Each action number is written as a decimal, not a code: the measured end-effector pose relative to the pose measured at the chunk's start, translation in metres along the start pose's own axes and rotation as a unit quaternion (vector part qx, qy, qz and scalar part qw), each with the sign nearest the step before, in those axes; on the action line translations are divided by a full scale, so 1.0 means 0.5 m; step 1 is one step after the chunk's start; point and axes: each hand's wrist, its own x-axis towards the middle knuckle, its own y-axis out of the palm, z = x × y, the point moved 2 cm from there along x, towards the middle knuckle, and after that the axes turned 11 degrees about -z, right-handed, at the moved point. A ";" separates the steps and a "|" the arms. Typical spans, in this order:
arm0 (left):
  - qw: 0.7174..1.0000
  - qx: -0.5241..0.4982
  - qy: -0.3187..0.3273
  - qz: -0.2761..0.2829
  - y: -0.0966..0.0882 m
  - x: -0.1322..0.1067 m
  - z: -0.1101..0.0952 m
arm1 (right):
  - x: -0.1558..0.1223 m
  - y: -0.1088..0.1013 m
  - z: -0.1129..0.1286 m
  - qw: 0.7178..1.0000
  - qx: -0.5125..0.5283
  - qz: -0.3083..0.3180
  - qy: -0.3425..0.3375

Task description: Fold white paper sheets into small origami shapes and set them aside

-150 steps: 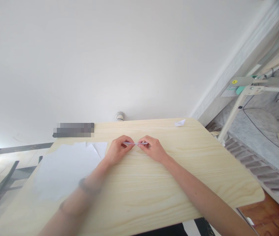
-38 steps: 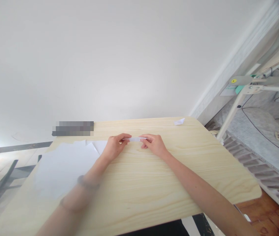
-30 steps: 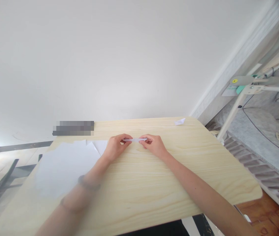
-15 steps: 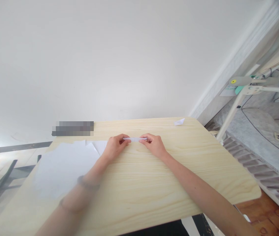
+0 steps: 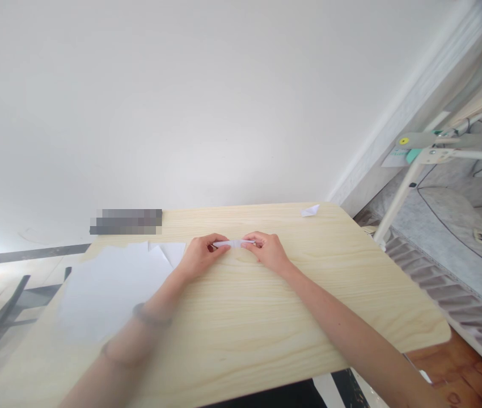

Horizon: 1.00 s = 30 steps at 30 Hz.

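Note:
A narrow folded strip of white paper (image 5: 235,243) is stretched level between my two hands, over the middle of the table. My left hand (image 5: 204,251) pinches its left end between thumb and fingers. At the other end, my right hand (image 5: 265,247) grips it the same way, thumb on the near side. The fingers cover both ends of the strip, so only its creased middle shows. Farther back to the right lies a small folded white paper piece (image 5: 310,211), apart from both hands.
Loose white paper sheets (image 5: 109,283) spread over the left of the wooden table (image 5: 232,334), partly under my left forearm. A blurred-out dark object (image 5: 126,222) sits at the back left edge. The white wall (image 5: 224,113) rises behind; a white metal frame (image 5: 398,198) stands at right.
Both hands have shifted very slightly, the left one a little to the right, and the folded paper sits a touch nearer to me. Both grips stay on it.

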 end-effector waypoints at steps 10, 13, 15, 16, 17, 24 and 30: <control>0.999 0.034 0.020 0.017 0.006 0.003 -0.003 | -0.005 0.006 0.015 1.000 -0.008 -0.011 -0.019; 1.000 0.010 0.014 0.022 0.006 0.002 -0.001 | -0.002 0.004 0.013 1.000 0.007 0.002 -0.025; 1.000 -0.002 0.010 0.024 0.004 0.000 -0.001 | -0.002 0.002 0.011 0.999 0.017 0.017 -0.023; 1.000 -0.005 0.008 0.024 0.004 -0.001 -0.001 | -0.002 0.001 0.011 0.999 0.022 0.024 -0.020; 1.000 -0.006 0.009 0.024 0.004 -0.001 -0.002 | -0.002 0.000 0.010 0.999 0.025 0.032 -0.016; 1.000 -0.014 0.007 0.013 0.004 0.000 -0.010 | -0.004 0.001 0.016 0.998 0.052 0.033 -0.021; 0.999 -0.035 -0.003 0.034 0.000 0.001 0.002 | -0.002 0.000 0.005 0.997 0.063 0.034 0.013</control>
